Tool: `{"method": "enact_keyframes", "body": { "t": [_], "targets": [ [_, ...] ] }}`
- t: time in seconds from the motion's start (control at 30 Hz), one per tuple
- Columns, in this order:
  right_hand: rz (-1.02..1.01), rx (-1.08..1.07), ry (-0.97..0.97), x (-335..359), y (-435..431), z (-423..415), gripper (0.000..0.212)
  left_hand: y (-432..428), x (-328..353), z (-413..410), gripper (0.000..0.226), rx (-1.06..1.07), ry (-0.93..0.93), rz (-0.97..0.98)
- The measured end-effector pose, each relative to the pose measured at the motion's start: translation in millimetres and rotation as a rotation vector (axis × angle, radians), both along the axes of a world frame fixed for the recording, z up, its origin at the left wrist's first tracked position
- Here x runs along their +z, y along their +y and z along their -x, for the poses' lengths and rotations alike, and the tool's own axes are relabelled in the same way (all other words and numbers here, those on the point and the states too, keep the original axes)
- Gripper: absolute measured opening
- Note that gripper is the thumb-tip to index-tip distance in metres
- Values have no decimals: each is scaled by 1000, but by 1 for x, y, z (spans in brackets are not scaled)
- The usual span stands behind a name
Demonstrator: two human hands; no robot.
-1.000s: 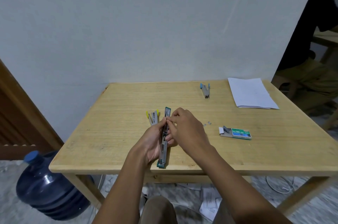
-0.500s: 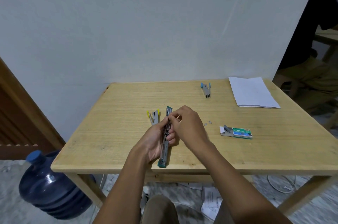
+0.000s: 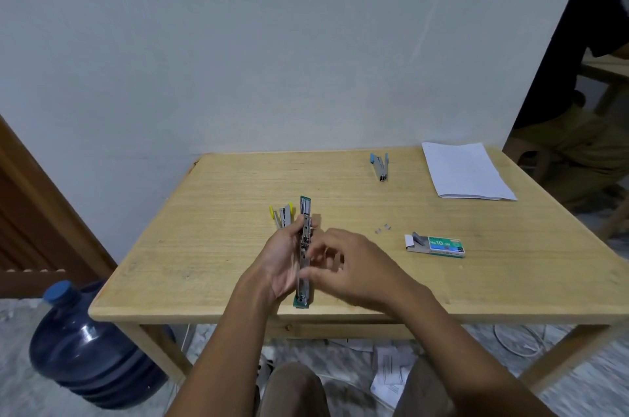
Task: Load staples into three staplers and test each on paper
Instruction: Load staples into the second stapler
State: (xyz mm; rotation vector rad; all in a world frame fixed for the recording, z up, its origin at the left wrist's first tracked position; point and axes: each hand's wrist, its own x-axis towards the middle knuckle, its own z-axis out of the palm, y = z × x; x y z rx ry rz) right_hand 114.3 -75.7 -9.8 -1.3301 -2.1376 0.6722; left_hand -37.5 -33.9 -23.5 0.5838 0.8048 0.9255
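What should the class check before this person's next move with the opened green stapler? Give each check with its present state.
1. Green stapler opened out flat on the table: ok.
2. Left hand grips it: ok.
3. Loaded yet: cannot tell; the right hand is blurred beside it.
4. Staple box open, a strip showing: ok.
5. Paper lying ready at the far right corner: ok.
6. Yellow stapler and blue stapler loaded: cannot tell.
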Motion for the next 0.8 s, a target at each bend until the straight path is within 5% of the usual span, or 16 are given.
{"method": "enact_keyframes", "body": {
  "t": [0.17, 0.43, 0.63, 0.8],
  "targets": [
    [-80, 132, -217, -14, -7, 2, 61, 0, 0, -1, 36, -1, -57, -29],
    [-153, 116, -180, -21, -10, 3, 60, 0, 0, -2, 37, 2, -107, -18],
    [-300, 103, -62, -24, -13, -2, 39, 5, -5, 0, 35, 12, -142, 7],
    [-304, -51, 259, -17, -3, -14, 30, 3, -4, -4, 32, 11, -124, -12]
  ]
}}
